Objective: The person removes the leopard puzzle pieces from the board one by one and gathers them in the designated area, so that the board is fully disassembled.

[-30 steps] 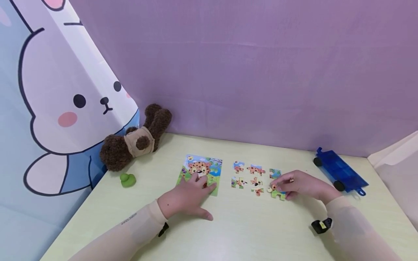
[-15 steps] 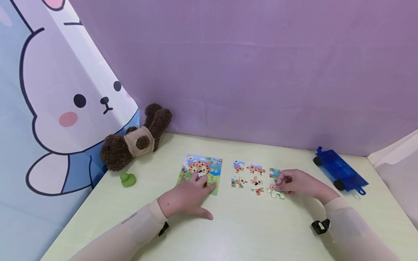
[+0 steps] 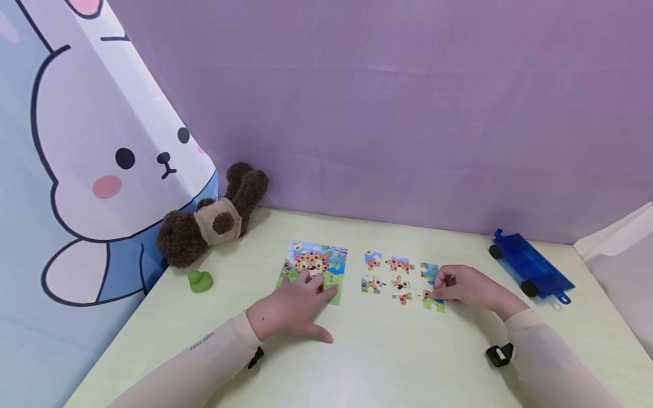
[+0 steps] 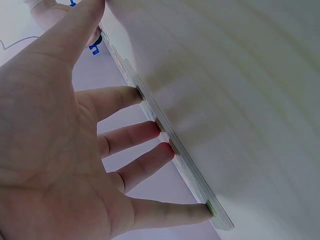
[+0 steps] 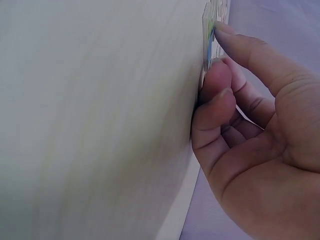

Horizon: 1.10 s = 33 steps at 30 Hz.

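Observation:
My left hand (image 3: 293, 309) rests with spread fingers on a rectangular leopard picture card (image 3: 336, 260). In the left wrist view, several fingertips touch the thin card (image 4: 192, 172). To the card's right, several jigsaw pieces lie in spaced rows and columns, among them a spotted one (image 3: 400, 264) at the top middle. With thumb and curled fingers, my right hand (image 3: 469, 289) pinches the bottom-right jigsaw piece (image 3: 432, 306), low at the table surface. Its thumb lies over the piece's edge in the right wrist view, and the fingers partly hide the piece.
A brown plush toy (image 3: 181, 238) lies against the back-left corner, with a small green toy duck (image 3: 200, 281) in front of it. At the right stands a blue toy wagon (image 3: 533, 263). A purple curtain (image 3: 382, 113) closes off the table's back edge.
The bottom-right jigsaw piece has shifted slightly away from me, with its near edge a little farther back. My right hand's fingers have drawn closer together. My left hand has stayed still.

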Motion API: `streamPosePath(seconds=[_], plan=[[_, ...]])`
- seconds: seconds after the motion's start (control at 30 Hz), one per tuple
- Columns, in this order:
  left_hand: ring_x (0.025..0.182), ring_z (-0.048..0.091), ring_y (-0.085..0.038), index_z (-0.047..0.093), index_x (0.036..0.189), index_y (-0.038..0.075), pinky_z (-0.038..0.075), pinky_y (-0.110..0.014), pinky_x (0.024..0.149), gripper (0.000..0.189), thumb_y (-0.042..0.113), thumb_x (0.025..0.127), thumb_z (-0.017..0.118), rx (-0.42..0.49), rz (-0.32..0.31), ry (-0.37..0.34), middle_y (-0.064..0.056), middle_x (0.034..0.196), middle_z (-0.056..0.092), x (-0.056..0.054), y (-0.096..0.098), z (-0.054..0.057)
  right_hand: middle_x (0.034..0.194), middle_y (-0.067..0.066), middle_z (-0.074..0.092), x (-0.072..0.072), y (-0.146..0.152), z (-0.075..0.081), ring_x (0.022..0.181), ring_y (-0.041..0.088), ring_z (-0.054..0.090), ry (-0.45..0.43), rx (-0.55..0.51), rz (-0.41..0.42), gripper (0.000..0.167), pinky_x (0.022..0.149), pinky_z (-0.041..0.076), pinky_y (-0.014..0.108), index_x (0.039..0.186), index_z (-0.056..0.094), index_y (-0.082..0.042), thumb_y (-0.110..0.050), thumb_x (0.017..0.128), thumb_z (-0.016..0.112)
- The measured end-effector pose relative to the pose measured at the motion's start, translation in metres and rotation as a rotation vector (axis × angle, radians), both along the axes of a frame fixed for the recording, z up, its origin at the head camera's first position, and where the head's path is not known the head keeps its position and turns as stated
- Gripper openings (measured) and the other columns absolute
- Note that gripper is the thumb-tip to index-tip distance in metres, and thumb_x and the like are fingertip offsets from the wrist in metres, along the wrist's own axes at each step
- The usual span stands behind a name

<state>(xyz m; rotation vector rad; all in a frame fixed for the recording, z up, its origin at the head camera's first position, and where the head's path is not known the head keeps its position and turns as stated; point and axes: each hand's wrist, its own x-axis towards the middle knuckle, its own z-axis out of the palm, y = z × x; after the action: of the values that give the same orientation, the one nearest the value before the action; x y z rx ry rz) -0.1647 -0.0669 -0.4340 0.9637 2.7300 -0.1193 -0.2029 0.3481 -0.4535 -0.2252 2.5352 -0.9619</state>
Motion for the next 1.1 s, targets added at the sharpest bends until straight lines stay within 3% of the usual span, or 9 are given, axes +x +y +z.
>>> streamPosePath(seconds=[0.27, 0.53, 0.7, 0.87, 0.97, 1.1], plan=[[0.129, 0.048, -0.032, 0.039, 0.167, 0.028, 0.047, -0.083, 0.105, 0.112, 0.091, 0.079, 0.063, 0.015, 0.004, -0.011, -0.007, 0.151, 0.052, 0.0, 0.001, 0.0, 0.097, 0.007, 0.069, -0.001, 0.008, 0.005, 0.07, 0.017, 0.056, -0.017, -0.09, 0.04, 0.026, 0.06, 0.05, 0.028, 0.105, 0.067, -0.009, -0.032, 0.1, 0.077], [0.129, 0.049, -0.032, 0.039, 0.167, 0.028, 0.048, -0.081, 0.104, 0.109, 0.091, 0.08, 0.059, 0.009, -0.003, 0.0, -0.006, 0.148, 0.052, -0.001, 0.0, 0.001, 0.1, 0.018, 0.066, -0.005, 0.002, 0.023, 0.069, 0.023, 0.06, 0.002, -0.182, 0.053, 0.027, 0.062, 0.055, 0.034, 0.113, 0.067, -0.007, -0.032, 0.103, 0.073], [0.129, 0.05, -0.034, 0.041, 0.166, 0.026, 0.061, -0.064, 0.097, 0.105, 0.089, 0.084, 0.058, -0.011, 0.006, 0.011, -0.007, 0.148, 0.053, 0.001, 0.004, 0.004, 0.094, 0.013, 0.065, -0.011, -0.02, 0.035, 0.071, 0.024, 0.061, 0.017, -0.185, 0.036, 0.032, 0.067, 0.057, 0.038, 0.11, 0.066, -0.008, -0.037, 0.1, 0.076], [0.132, 0.053, -0.038, 0.045, 0.164, 0.019, 0.065, -0.041, 0.075, 0.099, 0.084, 0.09, 0.058, -0.038, 0.039, 0.019, -0.011, 0.154, 0.053, 0.007, 0.015, 0.006, 0.096, 0.016, 0.066, -0.021, -0.054, 0.046, 0.075, 0.028, 0.063, 0.033, -0.21, 0.064, 0.031, 0.068, 0.058, 0.041, 0.11, 0.067, -0.01, -0.038, 0.1, 0.076], [0.133, 0.054, -0.039, 0.047, 0.162, 0.014, 0.066, -0.043, 0.076, 0.097, 0.081, 0.092, 0.058, -0.042, 0.076, 0.03, -0.014, 0.155, 0.054, 0.011, 0.023, 0.003, 0.099, 0.018, 0.068, -0.028, -0.076, 0.052, 0.079, 0.034, 0.064, 0.044, -0.224, 0.088, 0.028, 0.067, 0.058, 0.042, 0.11, 0.067, -0.012, -0.038, 0.1, 0.076], [0.141, 0.052, -0.042, 0.048, 0.162, 0.011, 0.064, -0.054, 0.092, 0.097, 0.08, 0.095, 0.056, -0.055, 0.123, 0.053, -0.015, 0.158, 0.054, 0.016, 0.031, -0.001, 0.102, 0.018, 0.073, -0.036, -0.104, 0.055, 0.081, 0.036, 0.065, 0.048, -0.247, 0.12, 0.027, 0.069, 0.059, 0.044, 0.111, 0.068, -0.014, -0.038, 0.1, 0.076]])
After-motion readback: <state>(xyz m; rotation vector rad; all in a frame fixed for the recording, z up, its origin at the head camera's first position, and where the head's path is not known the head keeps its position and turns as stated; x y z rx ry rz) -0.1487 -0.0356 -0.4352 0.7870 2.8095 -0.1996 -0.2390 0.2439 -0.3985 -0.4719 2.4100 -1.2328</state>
